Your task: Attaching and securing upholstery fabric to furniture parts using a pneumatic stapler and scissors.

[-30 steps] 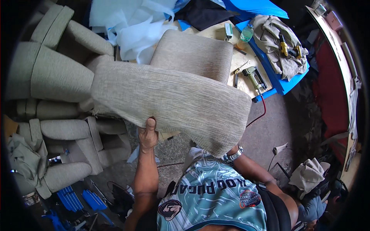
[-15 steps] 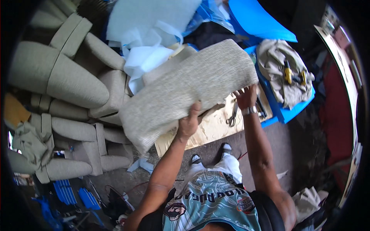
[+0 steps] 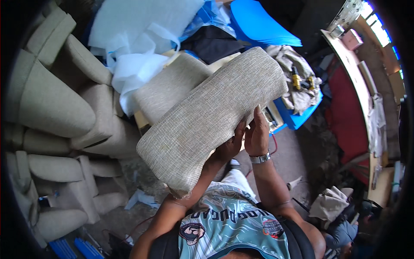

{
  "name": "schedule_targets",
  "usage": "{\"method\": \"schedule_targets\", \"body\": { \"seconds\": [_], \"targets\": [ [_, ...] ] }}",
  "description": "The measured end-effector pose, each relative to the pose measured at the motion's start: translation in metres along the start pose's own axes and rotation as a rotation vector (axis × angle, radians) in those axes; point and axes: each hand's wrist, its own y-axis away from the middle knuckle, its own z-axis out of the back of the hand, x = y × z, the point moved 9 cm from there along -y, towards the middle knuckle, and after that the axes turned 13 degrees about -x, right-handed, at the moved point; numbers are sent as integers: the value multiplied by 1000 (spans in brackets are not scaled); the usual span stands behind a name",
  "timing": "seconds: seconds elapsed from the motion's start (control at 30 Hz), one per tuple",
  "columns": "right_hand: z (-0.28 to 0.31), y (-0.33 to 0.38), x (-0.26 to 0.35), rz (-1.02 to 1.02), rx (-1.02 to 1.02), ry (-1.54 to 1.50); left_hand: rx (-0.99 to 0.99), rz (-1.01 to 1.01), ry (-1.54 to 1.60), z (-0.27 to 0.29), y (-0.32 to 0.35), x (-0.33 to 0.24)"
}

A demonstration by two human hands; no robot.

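A long upholstered cushion-like piece (image 3: 215,112) in beige-grey woven fabric is held up at a slant in front of me, its near left corner frayed. My left hand (image 3: 232,146) is closed on its near edge from below, the fingers partly hidden under the piece. Close beside it, my right hand (image 3: 258,136) is upright against the same edge, a finger stretched along the fabric; its other fingers are partly hidden. A watch (image 3: 260,158) circles the right wrist. Behind the piece lies another fabric-covered panel (image 3: 172,84) on the work table.
Beige sofas and armchairs (image 3: 54,97) crowd the left side. White padding sheet (image 3: 138,34) and blue sheets (image 3: 261,21) lie at the back. A yellow-black power drill (image 3: 296,77) rests on bunched cloth (image 3: 297,101) at the right. A red hose (image 3: 274,144) runs over the floor.
The upholstered piece has come nearer and sits more upright. My right hand has moved left along the near edge, close to my left hand. The view has shifted right.
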Motion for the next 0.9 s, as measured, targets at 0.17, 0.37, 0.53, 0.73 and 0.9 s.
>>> {"method": "schedule_targets", "body": {
  "seconds": [0.17, 0.37, 0.53, 0.73, 0.9],
  "targets": [
    [-22, 29, 36, -9, -54, -61, 116, -47, -121, -1, -15, -25],
    [-42, 25, 7, 2, -73, -34, -48, -144, -233, 28, 4, 8],
    [-17, 3, 20, 472, -314, 325, 158, -178, -312, 30, 48, 4],
    [-9, -16, 6, 567, -328, 383, 909, 1171, -274, 196, 224, 48],
    [9, -17, 4, 502, -318, 340, 247, 528, -20, 378, -25, -111]
  ]
}}
